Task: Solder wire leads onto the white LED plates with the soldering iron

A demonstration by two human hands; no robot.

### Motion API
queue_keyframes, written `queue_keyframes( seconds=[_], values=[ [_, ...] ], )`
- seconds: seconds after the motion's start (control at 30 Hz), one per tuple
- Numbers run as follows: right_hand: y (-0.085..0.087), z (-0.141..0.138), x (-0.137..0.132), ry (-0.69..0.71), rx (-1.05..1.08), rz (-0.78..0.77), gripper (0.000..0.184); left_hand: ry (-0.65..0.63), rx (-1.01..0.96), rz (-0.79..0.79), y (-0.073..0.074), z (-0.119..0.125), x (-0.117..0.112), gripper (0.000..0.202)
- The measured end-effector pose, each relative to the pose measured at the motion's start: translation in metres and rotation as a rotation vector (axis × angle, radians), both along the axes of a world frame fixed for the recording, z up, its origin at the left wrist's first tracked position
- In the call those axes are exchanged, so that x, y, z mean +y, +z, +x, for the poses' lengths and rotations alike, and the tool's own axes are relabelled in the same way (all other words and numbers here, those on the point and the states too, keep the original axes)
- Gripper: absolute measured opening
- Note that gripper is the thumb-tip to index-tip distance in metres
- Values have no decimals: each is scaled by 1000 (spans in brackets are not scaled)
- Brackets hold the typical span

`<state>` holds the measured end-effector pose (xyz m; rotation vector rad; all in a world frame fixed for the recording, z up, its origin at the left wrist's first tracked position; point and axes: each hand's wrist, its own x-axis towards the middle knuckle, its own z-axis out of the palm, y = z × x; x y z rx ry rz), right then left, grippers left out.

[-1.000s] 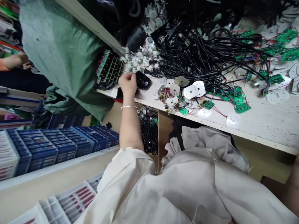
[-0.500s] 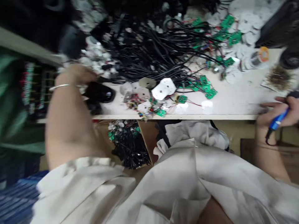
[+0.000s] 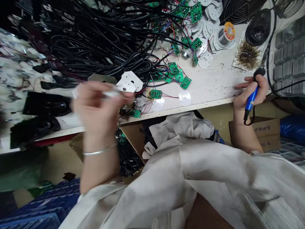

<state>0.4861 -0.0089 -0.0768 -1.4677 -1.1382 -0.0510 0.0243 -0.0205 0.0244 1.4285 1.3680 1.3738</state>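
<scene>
My right hand [image 3: 252, 90] is closed round the blue handle of a soldering iron [image 3: 251, 101], whose cord loops down below it. The hand rests by the bench's front edge on the right. My left hand [image 3: 100, 101], smeared by motion, is raised over the bench with its fingers pinched together. Something small and whitish shows at the fingertips, too blurred to name. Just beyond them lie white hole-punched plates [image 3: 130, 82]. To the right, a green circuit board [image 3: 156, 93] with thin red wires lies near a white round disc [image 3: 185, 98].
Black cables [image 3: 100, 47] are heaped across the back. Black glossy housings [image 3: 47, 104] stand at the left. A solder spool [image 3: 226, 33] sits on white discs, beside a pad of brown debris [image 3: 247, 55]. A cardboard box [image 3: 267, 130] stands below the bench.
My left hand has moved right, from the black housing to near the white plates, with a whitish thing at its fingertips. The view has swung right; my right hand still holds the soldering iron.
</scene>
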Motion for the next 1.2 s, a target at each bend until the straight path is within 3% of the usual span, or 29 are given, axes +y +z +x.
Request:
queue_keyframes(
  seconds=[0.13, 0.23, 0.33, 0.43, 0.6, 0.67, 0.8, 0.87, 0.97, 1.07, 1.2],
  values=[
    [12, -17, -5, -12, 139, -13, 25, -177, 598, 277, -37, 72, -17, 6],
    [18, -19, -2, 10, 258, 46, 32, -236, 915, 483, -54, 84, -19, 11],
    [23, -10, 6, -23, 405, 11, 38, -269, 1018, 487, -65, 80, -13, 7],
    [29, 3, 14, -67, 440, -21, 41, -253, 995, 452, -64, 80, -7, 14],
    [27, 12, 20, -141, 447, -61, 45, -224, 1125, 421, -42, 78, -13, 10],
    [25, 12, 20, -167, 454, -42, 44, -256, 1079, 329, -33, 72, -18, 13],
    [22, 12, 20, -175, 452, -34, 38, -532, 557, -44, -26, 61, -23, 19],
    [23, 12, 20, -173, 439, -62, 39, -600, 376, -179, -28, 62, -21, 26],
    [23, 13, 21, -172, 427, -94, 41, -610, 377, -70, -32, 67, -18, 32],
    [23, 13, 21, -151, 429, -94, 42, -472, 488, 161, -36, 75, -15, 27],
    [22, 14, 21, -136, 430, -85, 47, -372, 407, 129, -41, 84, -18, 18]
  ],
)
